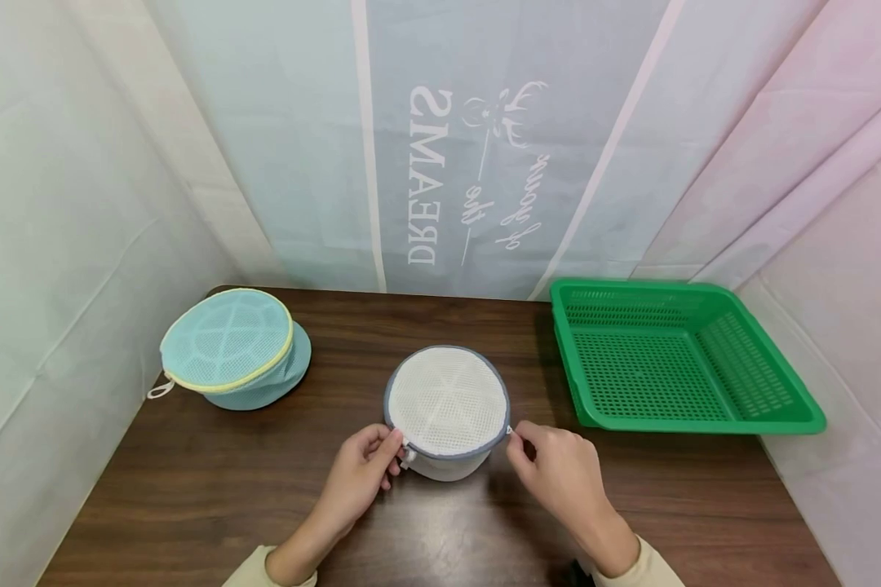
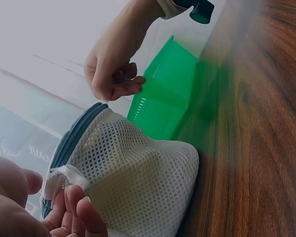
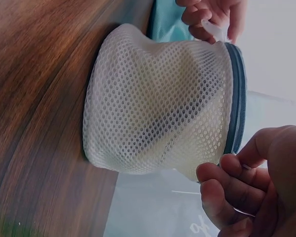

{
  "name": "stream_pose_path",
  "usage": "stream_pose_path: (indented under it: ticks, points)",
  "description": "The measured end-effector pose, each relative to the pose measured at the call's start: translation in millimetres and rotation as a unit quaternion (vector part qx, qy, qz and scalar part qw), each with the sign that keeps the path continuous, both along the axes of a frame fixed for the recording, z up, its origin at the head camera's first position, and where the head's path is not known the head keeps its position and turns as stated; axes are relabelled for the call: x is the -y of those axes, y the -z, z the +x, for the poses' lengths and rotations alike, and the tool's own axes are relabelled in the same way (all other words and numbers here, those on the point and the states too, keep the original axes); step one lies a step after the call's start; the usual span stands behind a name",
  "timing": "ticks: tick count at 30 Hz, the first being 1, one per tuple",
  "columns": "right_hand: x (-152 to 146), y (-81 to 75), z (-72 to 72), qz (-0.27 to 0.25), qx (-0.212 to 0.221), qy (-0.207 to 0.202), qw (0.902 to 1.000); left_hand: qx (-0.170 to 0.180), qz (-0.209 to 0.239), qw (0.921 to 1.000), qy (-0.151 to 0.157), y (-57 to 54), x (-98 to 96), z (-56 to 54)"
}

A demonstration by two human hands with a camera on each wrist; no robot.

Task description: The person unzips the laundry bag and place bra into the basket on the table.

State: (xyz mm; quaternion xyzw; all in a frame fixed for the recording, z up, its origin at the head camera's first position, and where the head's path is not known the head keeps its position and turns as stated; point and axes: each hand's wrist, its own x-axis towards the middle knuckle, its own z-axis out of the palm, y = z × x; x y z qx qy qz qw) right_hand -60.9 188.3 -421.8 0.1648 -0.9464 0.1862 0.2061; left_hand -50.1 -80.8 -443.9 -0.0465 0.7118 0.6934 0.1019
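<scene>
A white mesh laundry bag with a blue-grey zippered rim stands upright on the table in the middle of the head view. At its near left rim, my left hand grips a white fabric loop between thumb and fingers. On the opposite side, my right hand pinches the small white zipper pull at the rim; the right wrist view shows its fingertips right at the zipper's edge. The mesh lid lies across the top, and the bag's side is slightly creased.
A blue mesh bag with yellow trim and a white loop stands at the left of the brown wooden table. To the right is a green plastic basket with perforated walls. A printed curtain hangs behind the table.
</scene>
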Motion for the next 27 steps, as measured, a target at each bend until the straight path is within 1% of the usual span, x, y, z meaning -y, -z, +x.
stream_pose_path:
  ticks: [4, 9, 12, 14, 17, 20, 22, 27]
  points:
    - [1.1, -0.6, 2.2, -0.002, 0.003, -0.009, 1.0, 0.003, 0.007, 1.0, -0.001, -0.7, -0.6, 0.1]
    - [2.5, -1.2, 5.0, -0.007, 0.017, -0.014, 0.9997, 0.009, 0.005, 0.9999, 0.01, 0.4, -0.3, 0.4]
    - [3.7, -2.0, 6.3, -0.007, 0.03, -0.018, 0.9994, 0.004, -0.007, 0.9997, 0.024, 1.5, 0.4, 0.3]
    - [4.5, -2.6, 6.9, -0.008, 0.036, -0.02, 0.9991, -0.006, -0.018, 0.9992, 0.035, 2.0, 1.3, 0.7]
    - [5.2, -3.5, 7.2, -0.01, 0.04, -0.02, 0.999, -0.019, -0.03, 0.9978, 0.055, 3.2, 2.6, 1.3]
    - [5.4, -4.5, 7.7, -0.013, 0.043, -0.019, 0.9988, -0.023, -0.035, 0.9966, 0.07, 4.3, 3.5, 1.8]
    - [5.3, -4.9, 8.2, -0.014, 0.046, -0.02, 0.9987, -0.022, -0.036, 0.9964, 0.073, 5.2, 3.5, 1.5]
    - [5.7, -5.6, 9.8, -0.019, 0.045, -0.029, 0.9984, -0.023, -0.035, 0.9975, 0.058, 6.3, 2.8, 0.3]
